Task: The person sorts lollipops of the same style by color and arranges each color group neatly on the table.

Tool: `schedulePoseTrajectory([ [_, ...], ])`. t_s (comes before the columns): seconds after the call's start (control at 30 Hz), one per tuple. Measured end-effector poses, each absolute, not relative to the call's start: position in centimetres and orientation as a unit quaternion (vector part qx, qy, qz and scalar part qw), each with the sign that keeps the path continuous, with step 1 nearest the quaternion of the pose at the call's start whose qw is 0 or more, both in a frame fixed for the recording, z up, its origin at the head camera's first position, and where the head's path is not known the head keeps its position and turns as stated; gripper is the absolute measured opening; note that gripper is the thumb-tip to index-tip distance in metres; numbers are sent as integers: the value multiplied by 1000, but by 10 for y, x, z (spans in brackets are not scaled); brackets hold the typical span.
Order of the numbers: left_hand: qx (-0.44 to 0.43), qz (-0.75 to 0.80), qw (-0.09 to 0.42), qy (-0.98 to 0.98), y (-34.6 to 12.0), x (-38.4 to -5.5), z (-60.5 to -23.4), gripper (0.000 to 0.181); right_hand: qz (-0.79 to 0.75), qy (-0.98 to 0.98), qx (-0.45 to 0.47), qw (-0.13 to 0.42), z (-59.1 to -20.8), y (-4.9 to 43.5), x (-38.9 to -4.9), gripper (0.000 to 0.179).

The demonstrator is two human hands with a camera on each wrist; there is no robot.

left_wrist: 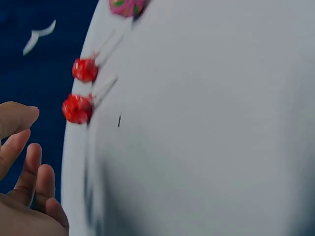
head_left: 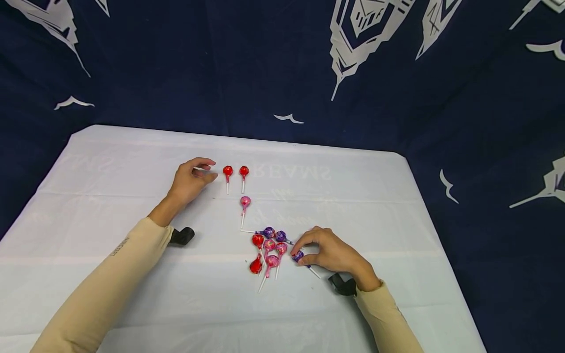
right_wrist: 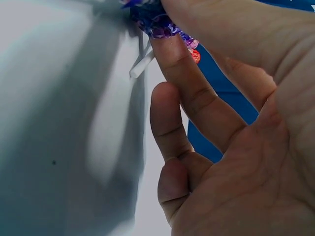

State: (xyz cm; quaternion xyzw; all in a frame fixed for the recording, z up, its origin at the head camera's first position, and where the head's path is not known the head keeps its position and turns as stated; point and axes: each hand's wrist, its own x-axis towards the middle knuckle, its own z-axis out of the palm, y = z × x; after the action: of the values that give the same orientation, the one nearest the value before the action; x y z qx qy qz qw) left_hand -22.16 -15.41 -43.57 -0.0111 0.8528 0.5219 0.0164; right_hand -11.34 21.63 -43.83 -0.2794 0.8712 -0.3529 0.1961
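A: Which step does the right hand (head_left: 332, 250) seem to be on?

B: Probably taking a single sweet from the cluster (head_left: 269, 245) at lower centre of the frame. Its thumb and forefinger pinch the head of a purple lollipop (head_left: 297, 256), just right of that cluster, with the white stick (head_left: 314, 272) slanting to the lower right. Whether it is clear of the bench (head_left: 375, 196) is hard to tell, since the fingers cover much of it.

A: And the left hand (head_left: 186, 182)?

B: It grips nothing. Its fingers are loosely bent and spread, at left of centre in the frame, near a red lollipop (head_left: 227, 170) but not touching it. A second red lollipop (head_left: 244, 170) lies beside that one, and a pink lollipop (head_left: 245, 201) lies below the pair, all three with sticks pointing roughly to the bottom of the frame.

A: What does the next move call for?

B: A steady pinch and a clean lift, judging by how close the neighbours lie: another purple lollipop (head_left: 280, 236) has its stick pointing toward the right hand's fingers. If the sweet is to match the three above, the wrist needs to turn it so the stick points downward in the frame.
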Motion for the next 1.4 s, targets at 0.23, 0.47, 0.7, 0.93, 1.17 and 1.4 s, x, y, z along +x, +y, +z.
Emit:
schedulePoseTrajectory([
  [0.23, 72, 507, 44, 858, -146, -174, -427, 37, -353, 870, -279, 200, -438, 216, -113, 21],
  [0.47, 125, 519, 90, 841, -128, -123, -428, 34, -351, 873, -272, 204, -436, 215, -113, 21],
  [0.7, 153, 526, 129, 827, -110, -80, -443, 28, -352, 872, -273, 202, -436, 215, -113, 21],
  [0.93, 156, 474, 111, 859, -92, -59, -453, 26, -349, 874, -272, 202, -436, 215, -113, 21],
  [1.17, 126, 455, 82, 878, -77, -56, -459, 27, -347, 874, -277, 199, -436, 215, -112, 21],
  [1.4, 116, 431, 54, 893, -68, -55, -461, 26, -350, 873, -271, 204, -436, 215, -113, 22],
])
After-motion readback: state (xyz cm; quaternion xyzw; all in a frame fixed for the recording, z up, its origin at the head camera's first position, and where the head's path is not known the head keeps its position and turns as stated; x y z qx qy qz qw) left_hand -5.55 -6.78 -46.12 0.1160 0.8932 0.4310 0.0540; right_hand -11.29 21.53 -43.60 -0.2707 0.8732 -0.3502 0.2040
